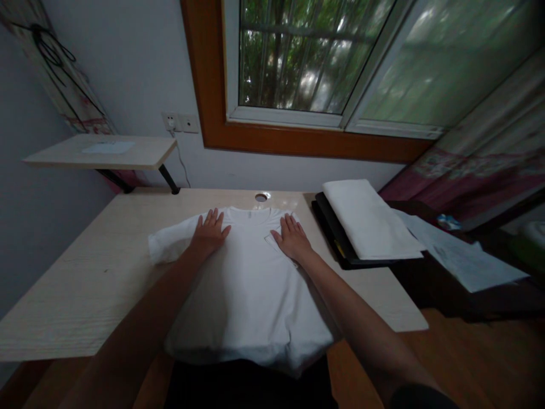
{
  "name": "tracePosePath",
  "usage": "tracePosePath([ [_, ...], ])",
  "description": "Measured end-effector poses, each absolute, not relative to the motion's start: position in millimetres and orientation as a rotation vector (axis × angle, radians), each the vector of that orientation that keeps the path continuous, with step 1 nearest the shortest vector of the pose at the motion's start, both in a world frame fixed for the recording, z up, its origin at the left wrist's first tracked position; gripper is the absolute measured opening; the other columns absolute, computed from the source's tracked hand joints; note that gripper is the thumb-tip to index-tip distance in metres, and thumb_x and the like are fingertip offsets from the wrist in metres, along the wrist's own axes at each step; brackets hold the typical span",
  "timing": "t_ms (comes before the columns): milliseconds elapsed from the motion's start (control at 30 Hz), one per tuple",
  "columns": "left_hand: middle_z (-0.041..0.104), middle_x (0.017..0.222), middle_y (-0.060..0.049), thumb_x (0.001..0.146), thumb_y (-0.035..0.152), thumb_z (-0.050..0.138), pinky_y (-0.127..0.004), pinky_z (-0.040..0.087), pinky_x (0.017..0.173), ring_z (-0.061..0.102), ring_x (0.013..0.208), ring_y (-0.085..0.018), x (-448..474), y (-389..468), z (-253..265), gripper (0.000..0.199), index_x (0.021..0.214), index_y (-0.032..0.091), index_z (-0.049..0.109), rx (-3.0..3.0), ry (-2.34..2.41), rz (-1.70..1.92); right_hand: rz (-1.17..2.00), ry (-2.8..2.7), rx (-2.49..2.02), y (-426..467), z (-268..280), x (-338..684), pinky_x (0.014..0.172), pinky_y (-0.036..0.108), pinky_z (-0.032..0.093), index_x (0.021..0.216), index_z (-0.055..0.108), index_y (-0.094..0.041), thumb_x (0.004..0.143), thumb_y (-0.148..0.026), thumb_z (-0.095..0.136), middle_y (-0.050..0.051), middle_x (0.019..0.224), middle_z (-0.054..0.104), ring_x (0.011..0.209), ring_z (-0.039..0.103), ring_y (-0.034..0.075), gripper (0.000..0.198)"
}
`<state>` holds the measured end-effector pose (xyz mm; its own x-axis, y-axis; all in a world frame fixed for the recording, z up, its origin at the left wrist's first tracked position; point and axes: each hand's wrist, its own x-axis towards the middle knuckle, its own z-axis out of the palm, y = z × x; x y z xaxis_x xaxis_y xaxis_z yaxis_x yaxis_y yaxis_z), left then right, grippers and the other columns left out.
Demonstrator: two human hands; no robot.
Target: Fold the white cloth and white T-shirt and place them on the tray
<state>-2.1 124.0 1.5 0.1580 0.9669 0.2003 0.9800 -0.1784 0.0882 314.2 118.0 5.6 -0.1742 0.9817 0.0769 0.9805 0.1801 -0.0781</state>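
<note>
A white T-shirt point(251, 284) lies spread on the pale wooden desk point(97, 272), its neckline toward the window and its hem hanging over the near edge. My left hand point(209, 232) rests flat on the shirt's left shoulder, fingers spread. On the other shoulder, my right hand point(292, 237) presses down with its fingers stretched out. The left sleeve reaches out to the side on the desktop. The right sleeve is mostly hidden by my right hand and forearm; a fold of cloth shows beside the thumb.
A black folder point(327, 227) with a white folded sheet point(370, 221) on top sits at the desk's right. Beyond it, papers point(460, 250) lie on a dark surface. A small raised shelf point(149, 150) stands back left. A round cable hole point(261, 197) is near the back edge.
</note>
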Motion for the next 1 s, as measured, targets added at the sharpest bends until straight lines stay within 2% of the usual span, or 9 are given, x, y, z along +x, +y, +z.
tracePosePath([
  [233, 0.026, 0.168, -0.016, 0.104, 0.055, 0.029, -0.060, 0.017, 0.126, 0.021, 0.158, -0.032, -10.7, 141.1, 1.8, 0.069, 0.159, 0.015, 0.037, -2.403, -1.960, -0.297, 0.006, -2.235, -1.934, 142.9, 7.3, 289.6, 0.126, 0.048, 0.017, 0.157, 0.037, -0.001, 0.108, -0.054, 0.034, 0.023, 0.165, 0.026, 0.156, 0.021, 0.033, 0.072],
  [500, 0.024, 0.170, -0.012, 0.104, 0.057, 0.027, -0.059, 0.015, 0.127, 0.018, 0.159, -0.030, -20.7, 154.3, 0.6, 0.069, 0.161, 0.021, 0.034, -2.416, -1.954, -0.297, 0.004, -2.235, -1.915, 159.5, 7.3, 285.5, 0.126, 0.048, 0.015, 0.158, 0.036, -0.003, 0.107, -0.053, 0.033, 0.021, 0.167, 0.024, 0.156, 0.022, 0.031, 0.072],
  [800, 0.020, 0.171, -0.013, 0.104, 0.058, 0.024, -0.057, 0.013, 0.128, 0.016, 0.159, -0.029, -24.2, 156.2, 2.1, 0.071, 0.162, 0.018, 0.033, -2.409, -1.954, -0.250, -0.017, -2.252, -1.894, 152.7, 5.5, 304.4, 0.127, 0.046, 0.014, 0.159, 0.036, -0.005, 0.108, -0.055, 0.027, 0.018, 0.167, 0.025, 0.157, 0.021, 0.029, 0.071],
  [1000, 0.022, 0.170, -0.012, 0.104, 0.056, 0.027, -0.058, 0.013, 0.128, 0.017, 0.159, -0.028, -23.8, 155.6, 2.6, 0.068, 0.161, 0.019, 0.034, -2.410, -1.959, -0.272, -0.076, -2.216, -1.879, 149.7, 4.5, 303.7, 0.127, 0.045, 0.017, 0.156, 0.042, -0.007, 0.108, -0.049, 0.033, 0.017, 0.166, 0.031, 0.155, 0.026, 0.029, 0.065],
])
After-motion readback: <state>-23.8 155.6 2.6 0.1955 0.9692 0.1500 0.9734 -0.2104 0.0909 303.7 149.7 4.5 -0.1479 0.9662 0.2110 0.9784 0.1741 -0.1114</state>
